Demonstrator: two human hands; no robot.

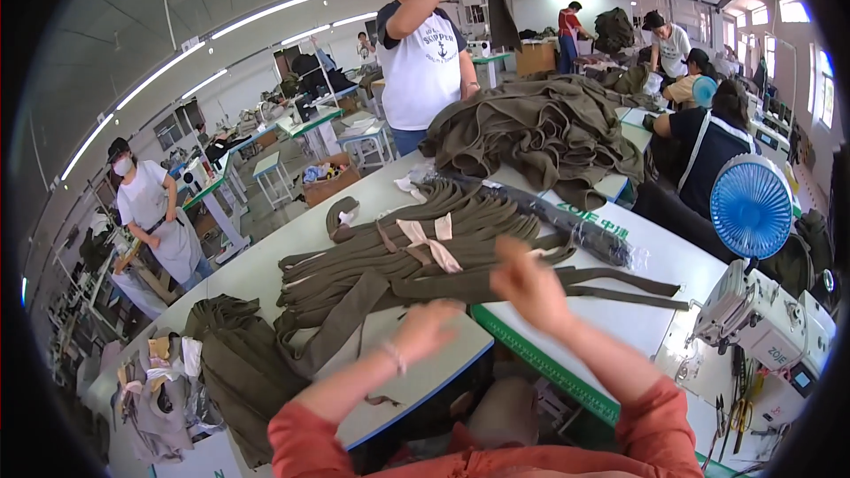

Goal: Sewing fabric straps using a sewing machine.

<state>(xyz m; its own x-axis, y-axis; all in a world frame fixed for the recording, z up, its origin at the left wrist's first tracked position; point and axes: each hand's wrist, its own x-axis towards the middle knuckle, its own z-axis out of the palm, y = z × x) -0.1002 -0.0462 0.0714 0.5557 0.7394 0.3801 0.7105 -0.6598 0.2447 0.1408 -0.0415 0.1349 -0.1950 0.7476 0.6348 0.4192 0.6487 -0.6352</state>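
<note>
My left hand (423, 329) is over the near edge of the white table, fingers loosely stretched and blurred, with nothing visible in them. Beside it runs a loose olive-green fabric strip (341, 323). My right hand (531, 292) is raised over another long strip (611, 275); its bent fingers are smeared by motion, and whether they hold anything is unclear. Just beyond both hands lies a thick bundle of olive strips (332, 265), with a pale cloth tie (429, 243) around its middle.
A large olive fabric heap (540, 128) covers the table's far side, next to a plastic-wrapped roll (575, 228). Folded olive cloth (235, 363) hangs at the left. At right stand a sewing machine (753, 319), scissors (742, 416) and a blue fan (751, 205). A co-worker (421, 71) lifts cloth opposite.
</note>
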